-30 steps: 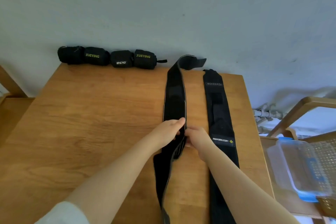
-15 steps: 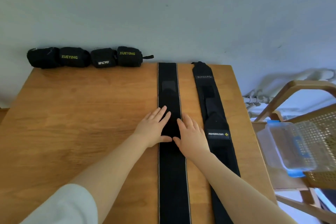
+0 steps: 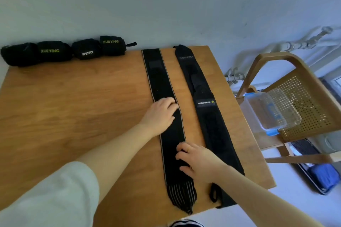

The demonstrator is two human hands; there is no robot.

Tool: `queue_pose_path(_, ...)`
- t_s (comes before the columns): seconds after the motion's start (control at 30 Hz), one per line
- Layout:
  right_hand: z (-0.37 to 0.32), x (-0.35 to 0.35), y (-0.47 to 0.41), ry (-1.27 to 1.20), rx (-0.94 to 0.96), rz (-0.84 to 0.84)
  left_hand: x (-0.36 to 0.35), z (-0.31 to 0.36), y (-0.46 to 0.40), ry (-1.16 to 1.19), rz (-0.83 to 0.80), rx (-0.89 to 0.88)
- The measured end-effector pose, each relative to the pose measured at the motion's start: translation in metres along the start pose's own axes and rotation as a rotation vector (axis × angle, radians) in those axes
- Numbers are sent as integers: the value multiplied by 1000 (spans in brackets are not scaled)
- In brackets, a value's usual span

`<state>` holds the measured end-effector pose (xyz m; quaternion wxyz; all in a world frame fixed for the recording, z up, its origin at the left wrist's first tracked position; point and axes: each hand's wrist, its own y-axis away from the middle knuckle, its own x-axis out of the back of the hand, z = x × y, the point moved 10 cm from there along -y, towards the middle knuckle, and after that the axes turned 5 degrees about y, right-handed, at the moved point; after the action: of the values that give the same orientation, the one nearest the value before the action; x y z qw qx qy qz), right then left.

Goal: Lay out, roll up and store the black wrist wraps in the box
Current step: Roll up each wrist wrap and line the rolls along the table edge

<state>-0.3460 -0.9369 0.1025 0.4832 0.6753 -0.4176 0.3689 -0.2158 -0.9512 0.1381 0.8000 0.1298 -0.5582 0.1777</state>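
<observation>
Two long black wrist wraps lie flat side by side on the wooden table (image 3: 73,108). The left wrap (image 3: 160,81) has pale edge stripes and a striped near end. My left hand (image 3: 160,114) rests flat on its middle. Closer to me, my right hand (image 3: 199,162) presses on the same wrap with its fingers spread. The right wrap (image 3: 206,116) carries a white label and lies untouched. Several rolled black wraps (image 3: 66,50) line the table's far left edge against the wall. A clear plastic box (image 3: 267,112) with blue clips sits on a chair to the right.
A wooden chair with a cane back (image 3: 302,101) stands right of the table and holds the box. The wall runs along the table's far edge. Pipes (image 3: 238,76) run along the wall behind the chair. A dark mat lies on the floor beneath the chair.
The left wrap went from lifted and folded to flat on the table. My right hand has slid down the wrap toward me, while my left hand stays at its middle. The view shifted.
</observation>
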Motion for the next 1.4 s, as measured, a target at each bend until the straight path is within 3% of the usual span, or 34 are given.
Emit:
queue_pose_path(0.1, -7, -20, 9, 137, 57, -177, -7, 48, 46, 128, -83, -183)
queue_pose_path(0.17, -12, -38, 19, 281, 107, -233, -27, 64, 78, 141, -207, -206)
queue_pose_path(0.27, -17, -43, 31, 313, 79, -160, -62, 71, 123, 141, -385, -106)
queue_pose_path(0.33, -22, -39, 39, 279, 66, -76, -74, 73, 147, 167, -417, -9)
queue_pose_path(0.47, -16, -37, 51, 36, -74, 13, -79, 72, 168, 225, -316, 185)
queue_pose_path(0.63, 6, -43, 57, -308, -357, 58, -71, 77, 168, 115, -23, 320)
queue_pose_path(0.77, 8, -44, 58, -263, -471, 85, -71, 75, 173, 144, 133, 377)
queue_pose_path(0.87, -18, -35, 53, 35, -284, 160, -72, 79, 172, 33, 146, 302)
queue_pose_path(0.97, -32, -33, 56, 113, -104, 224, -68, 91, 167, 18, 128, 210)
queue_pose_path(1.2, -35, -44, 53, 308, 50, 137, -83, 93, 169, -70, -137, 153)
queue_pose_path(1.3, -27, -33, 43, 231, -11, 71, -79, 92, 163, -35, -113, 209)
queue_pose_path(1.4, -4, -43, 46, -159, -209, -45, -77, 85, 168, 125, -61, 309)
